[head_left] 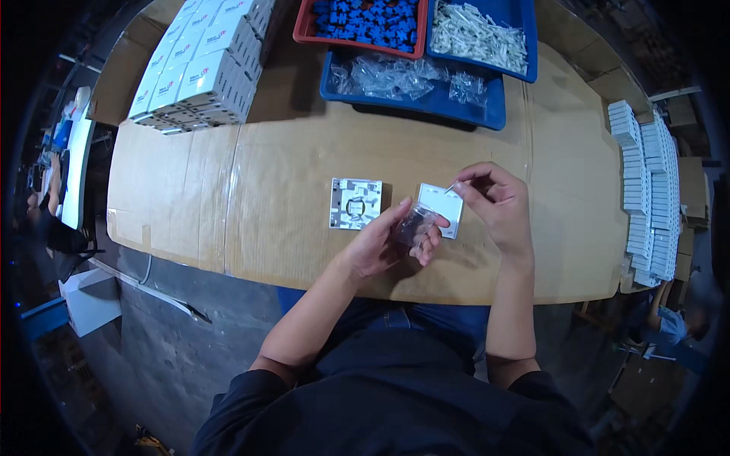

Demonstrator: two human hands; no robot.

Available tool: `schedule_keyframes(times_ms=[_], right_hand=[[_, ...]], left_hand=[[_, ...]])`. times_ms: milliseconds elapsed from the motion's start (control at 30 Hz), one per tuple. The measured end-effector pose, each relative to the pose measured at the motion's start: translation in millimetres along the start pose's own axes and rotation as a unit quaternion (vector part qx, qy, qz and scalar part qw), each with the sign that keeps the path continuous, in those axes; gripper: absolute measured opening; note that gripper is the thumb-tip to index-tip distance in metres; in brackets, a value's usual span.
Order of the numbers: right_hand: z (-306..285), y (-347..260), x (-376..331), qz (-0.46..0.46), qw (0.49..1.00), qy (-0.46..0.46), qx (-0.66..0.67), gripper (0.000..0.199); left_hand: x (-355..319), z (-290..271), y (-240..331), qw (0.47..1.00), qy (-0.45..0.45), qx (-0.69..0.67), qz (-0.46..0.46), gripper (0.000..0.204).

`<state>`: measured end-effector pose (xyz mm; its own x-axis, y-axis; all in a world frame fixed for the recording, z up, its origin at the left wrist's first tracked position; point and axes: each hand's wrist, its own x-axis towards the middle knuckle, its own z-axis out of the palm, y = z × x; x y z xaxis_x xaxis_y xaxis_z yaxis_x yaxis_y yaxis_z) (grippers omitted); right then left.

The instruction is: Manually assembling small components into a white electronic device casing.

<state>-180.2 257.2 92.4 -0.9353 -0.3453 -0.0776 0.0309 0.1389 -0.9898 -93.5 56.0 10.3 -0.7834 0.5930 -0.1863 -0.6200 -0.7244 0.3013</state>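
Observation:
My left hand [386, 243] holds a small clear plastic bag [414, 225] above the cardboard-covered table [289, 197]. My right hand [496, 205] pinches a thin white part [454, 185] by its end, just right of the bag. Under both hands lies a white square cover plate [443, 207]. Left of it sits a white square base [355, 204] with an open inside and a dark ring.
Stacked white boxes [199, 68] stand at the back left. A red tray of blue parts [365, 21], a blue tray of white parts [480, 30] and a blue tray of clear bags [411, 80] sit at the back. Rows of white plates [650, 190] line the right edge.

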Motion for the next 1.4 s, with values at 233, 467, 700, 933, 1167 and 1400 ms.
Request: schedule_keyframes(times_ms=[233, 467, 700, 933, 1167, 1400], right_hand=[[15.2, 4.9, -36.7, 0.061, 0.995, -0.084, -0.011, 0.010], [19.0, -1.0, -44.4, -0.031, 0.963, -0.244, -0.107, 0.011], [35.3, -11.8, -72.3, 0.063, 0.945, -0.319, -0.023, 0.027], [56.4, -22.7, -93.8, 0.077, 0.937, -0.328, -0.096, 0.041], [58.2, -35.7, -102.6, 0.080, 0.939, -0.328, -0.066, 0.044], [52.9, -40.1, -105.6, 0.031, 0.940, -0.333, -0.072, 0.044]], left_hand=[[-16.6, -13.1, -22.3, 0.999, -0.020, 0.039, -0.014, 0.072], [-32.4, -5.4, -33.7, 0.996, 0.010, 0.088, -0.020, 0.054], [-62.5, -2.3, -41.9, 0.993, 0.013, 0.109, -0.037, 0.058], [-81.9, 16.8, -51.8, 0.988, 0.013, 0.152, 0.013, 0.054], [-93.8, 28.3, -54.0, 0.992, -0.012, 0.126, 0.022, 0.050], [-98.5, 23.3, -58.5, 0.990, -0.009, 0.142, 0.017, 0.057]])
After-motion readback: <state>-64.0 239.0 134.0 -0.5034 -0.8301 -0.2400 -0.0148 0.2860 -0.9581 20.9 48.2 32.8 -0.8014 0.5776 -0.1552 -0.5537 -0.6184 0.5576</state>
